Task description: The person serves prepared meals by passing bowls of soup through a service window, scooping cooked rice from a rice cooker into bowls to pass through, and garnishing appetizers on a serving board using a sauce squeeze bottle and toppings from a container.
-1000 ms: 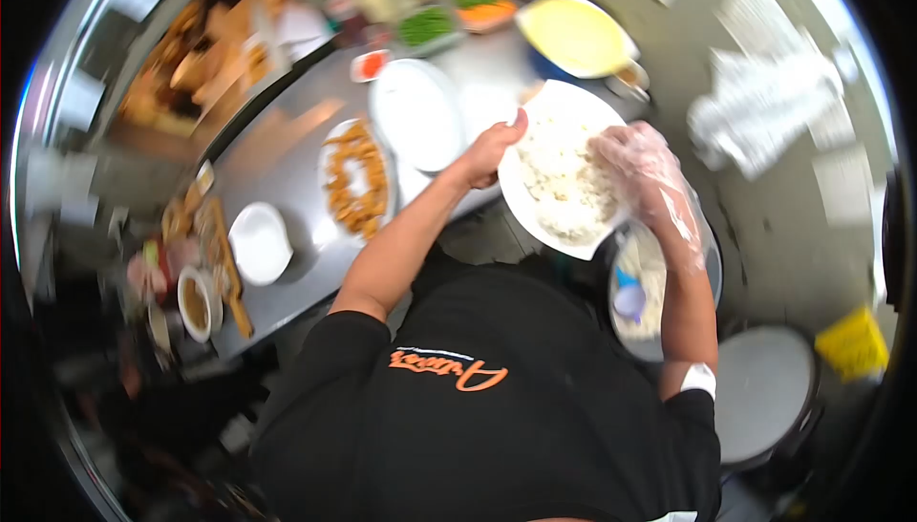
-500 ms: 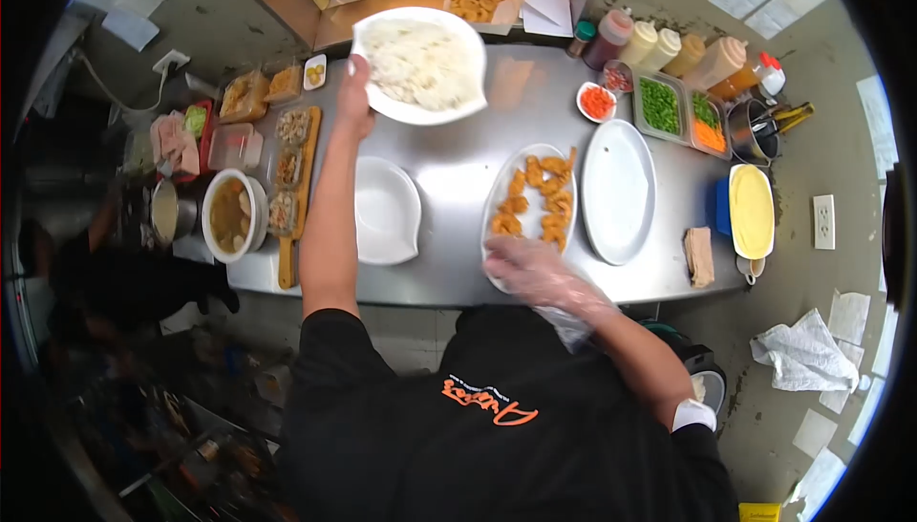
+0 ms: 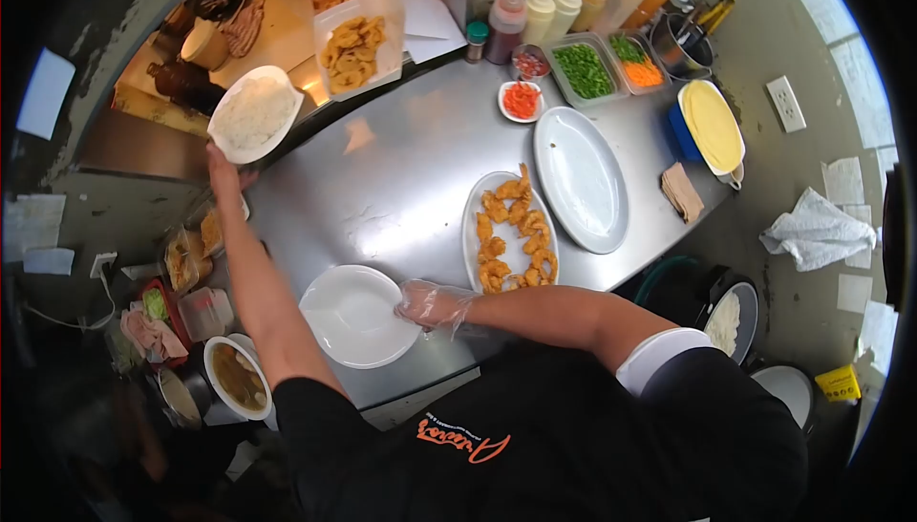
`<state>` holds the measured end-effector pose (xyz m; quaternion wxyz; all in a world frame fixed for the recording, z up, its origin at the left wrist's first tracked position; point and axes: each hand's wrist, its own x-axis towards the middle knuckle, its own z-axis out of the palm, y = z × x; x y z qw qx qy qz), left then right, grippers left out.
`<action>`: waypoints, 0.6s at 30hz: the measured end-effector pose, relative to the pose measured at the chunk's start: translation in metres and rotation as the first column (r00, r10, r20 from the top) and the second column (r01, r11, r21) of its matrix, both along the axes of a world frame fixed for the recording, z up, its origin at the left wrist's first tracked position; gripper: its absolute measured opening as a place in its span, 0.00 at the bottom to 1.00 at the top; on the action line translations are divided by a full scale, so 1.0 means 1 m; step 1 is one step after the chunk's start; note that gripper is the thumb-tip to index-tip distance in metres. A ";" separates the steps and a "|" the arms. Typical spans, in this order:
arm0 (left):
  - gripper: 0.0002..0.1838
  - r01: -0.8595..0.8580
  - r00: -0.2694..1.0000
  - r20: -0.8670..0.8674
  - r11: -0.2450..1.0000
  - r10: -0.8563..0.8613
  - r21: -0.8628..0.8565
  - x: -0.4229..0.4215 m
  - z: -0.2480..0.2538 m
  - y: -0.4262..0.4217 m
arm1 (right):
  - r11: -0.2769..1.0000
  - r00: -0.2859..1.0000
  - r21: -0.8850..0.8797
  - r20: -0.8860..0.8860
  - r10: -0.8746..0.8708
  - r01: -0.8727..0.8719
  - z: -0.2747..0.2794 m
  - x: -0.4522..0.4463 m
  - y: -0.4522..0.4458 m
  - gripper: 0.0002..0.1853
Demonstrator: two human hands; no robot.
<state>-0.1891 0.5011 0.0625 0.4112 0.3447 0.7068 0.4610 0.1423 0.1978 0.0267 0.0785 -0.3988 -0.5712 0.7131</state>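
Observation:
My left hand (image 3: 225, 170) is stretched out to the far left, closed on the near edge of a white bowl (image 3: 291, 94) filled with what looks like rice (image 3: 250, 116). That bowl is at the opening of the pass shelf. My right hand (image 3: 430, 304), in a clear plastic glove, grips the right rim of a second white bowl (image 3: 349, 317) on the steel table; no food shows in it. Just beyond my right hand is an oval plate (image 3: 472, 226) with breaded fried shrimp (image 3: 497, 269) arranged in a ring. Another oval plate (image 3: 578, 178), bare, lies beside it.
Sauce bottles (image 3: 564, 11) line the back wall. Near them are chopped green onion (image 3: 583, 70), shredded carrot (image 3: 643, 71) and red strips (image 3: 521, 100). Fried food in a paper-lined box (image 3: 353, 49) is on the shelf. A soup bowl (image 3: 239, 379) stands at left.
My left hand has carried the filled bowl left and away to the shelf opening. My right hand has left the shrimp plate and taken the other bowl's rim. The view has turned.

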 end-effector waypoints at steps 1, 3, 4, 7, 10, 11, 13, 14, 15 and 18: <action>0.36 0.030 0.896 -0.439 0.994 -0.072 -0.102 0.003 0.017 -0.024 | 0.992 0.996 0.122 -0.078 0.035 -0.025 -0.017 0.002 -0.001 0.20; 0.37 0.364 0.486 -0.744 0.880 -0.459 -0.306 -0.030 0.027 -0.092 | 0.974 0.977 0.224 -0.211 0.024 0.024 -0.048 0.009 -0.007 0.21; 0.39 0.315 0.598 -0.545 0.798 -0.588 -0.514 -0.017 0.048 -0.147 | 0.976 0.963 0.206 -0.271 -0.018 0.076 -0.045 0.018 -0.009 0.21; 0.36 0.439 0.890 0.010 0.853 -0.455 -0.282 0.052 0.078 -0.299 | 0.944 0.920 0.208 -0.352 -0.170 0.255 0.050 0.087 -0.009 0.20; 0.33 0.232 0.934 0.278 0.973 -0.222 -0.003 0.193 0.094 -0.358 | 0.925 0.914 0.141 -0.264 -0.309 0.354 0.102 0.167 -0.040 0.20; 0.31 0.285 0.894 0.358 0.958 -0.268 0.005 0.223 0.084 -0.350 | 0.902 0.911 0.174 -0.202 -0.359 0.395 0.121 0.198 -0.052 0.20; 0.27 0.348 0.820 0.478 0.937 -0.313 0.017 0.274 0.068 -0.345 | 0.882 0.878 0.147 -0.260 -0.402 0.447 0.155 0.267 -0.085 0.23; 0.24 0.433 0.748 0.550 0.901 -0.372 0.020 0.310 0.073 -0.341 | 0.803 0.803 0.212 -0.382 -0.457 0.558 0.157 0.308 -0.113 0.25; 0.21 0.509 0.667 0.615 0.860 -0.419 0.033 0.349 0.077 -0.338 | 0.777 0.714 -0.011 -0.388 -0.583 0.629 0.160 0.351 -0.144 0.26; 0.20 0.722 0.461 0.678 0.686 -0.573 0.089 0.451 0.068 -0.336 | 0.343 0.309 0.255 0.165 -0.937 0.904 0.133 0.490 -0.274 0.19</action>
